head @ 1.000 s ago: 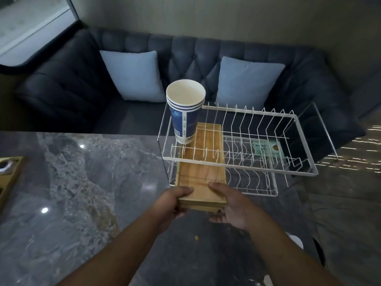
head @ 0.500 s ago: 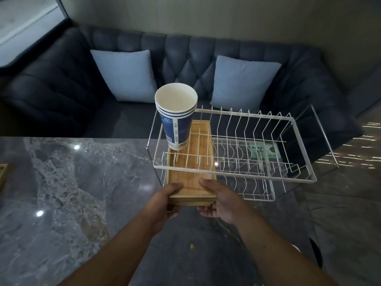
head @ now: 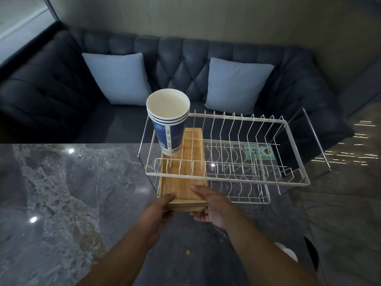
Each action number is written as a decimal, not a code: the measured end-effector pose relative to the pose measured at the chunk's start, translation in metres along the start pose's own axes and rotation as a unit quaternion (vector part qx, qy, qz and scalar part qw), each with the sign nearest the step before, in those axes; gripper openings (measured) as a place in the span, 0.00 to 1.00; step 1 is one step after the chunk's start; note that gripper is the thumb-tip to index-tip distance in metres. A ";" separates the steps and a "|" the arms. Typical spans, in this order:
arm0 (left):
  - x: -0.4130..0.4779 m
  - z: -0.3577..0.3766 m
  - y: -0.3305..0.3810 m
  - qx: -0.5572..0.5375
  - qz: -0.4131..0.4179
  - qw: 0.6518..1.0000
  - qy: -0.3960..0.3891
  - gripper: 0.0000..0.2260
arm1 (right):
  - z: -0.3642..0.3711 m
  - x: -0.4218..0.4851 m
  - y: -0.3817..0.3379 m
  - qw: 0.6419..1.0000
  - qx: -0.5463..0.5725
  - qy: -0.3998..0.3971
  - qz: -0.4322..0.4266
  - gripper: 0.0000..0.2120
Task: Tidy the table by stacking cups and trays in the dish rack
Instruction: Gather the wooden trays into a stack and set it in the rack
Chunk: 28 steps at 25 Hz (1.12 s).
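Head view: a wooden tray (head: 182, 183) is held at its near end by both hands, its far part lying inside the left end of a white wire dish rack (head: 292, 183), under the rack's upper rim wires. The left hand (head: 156, 213) is seen at the tray's near-left corner, thumb laid on top and fingers curled beneath, closed on the wood. The right hand (head: 212, 205) is closed on the near-right corner in the same manner, thumb on the top face. A stack of blue and white paper cups (head: 169, 122) is stood upright on the tray's far part, inside the rack. The rack is placed on a grey marble table (head: 61, 193), near its far edge. A dark tufted sofa (head: 41, 87) with two pale blue cushions (head: 118, 78) is seen behind the table.
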<state>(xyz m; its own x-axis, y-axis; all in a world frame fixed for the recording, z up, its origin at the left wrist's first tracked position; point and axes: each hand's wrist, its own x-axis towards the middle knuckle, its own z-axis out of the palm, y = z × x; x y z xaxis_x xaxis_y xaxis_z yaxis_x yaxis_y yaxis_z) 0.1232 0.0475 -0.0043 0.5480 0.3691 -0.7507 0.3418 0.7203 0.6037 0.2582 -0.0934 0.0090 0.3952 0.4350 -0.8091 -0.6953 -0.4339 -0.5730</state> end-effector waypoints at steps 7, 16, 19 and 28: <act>0.007 -0.003 -0.003 -0.009 0.011 1.000 0.027 0.10 | 0.001 0.000 -0.003 0.997 -0.068 0.025 0.024 0.28; 0.013 -0.006 -0.013 -0.001 0.010 0.999 0.039 0.15 | 0.008 -0.004 0.008 0.991 -0.087 0.102 -0.010 0.31; 0.008 -0.005 -0.011 0.063 0.019 0.996 0.066 0.18 | 0.012 -0.006 0.014 0.990 -0.082 0.113 -0.029 0.29; -0.052 -0.016 -0.020 0.344 0.074 0.928 0.121 0.43 | -0.002 -0.060 0.061 0.938 -0.232 0.191 -0.172 0.34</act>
<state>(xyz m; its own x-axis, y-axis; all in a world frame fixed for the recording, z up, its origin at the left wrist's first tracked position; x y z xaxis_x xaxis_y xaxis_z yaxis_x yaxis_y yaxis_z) 0.0759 0.0231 0.0188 0.4679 0.6154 -0.6344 0.7291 0.1370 0.6706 0.1928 -0.1475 0.0227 0.7965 0.3352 -0.5033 -0.1864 -0.6557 -0.7317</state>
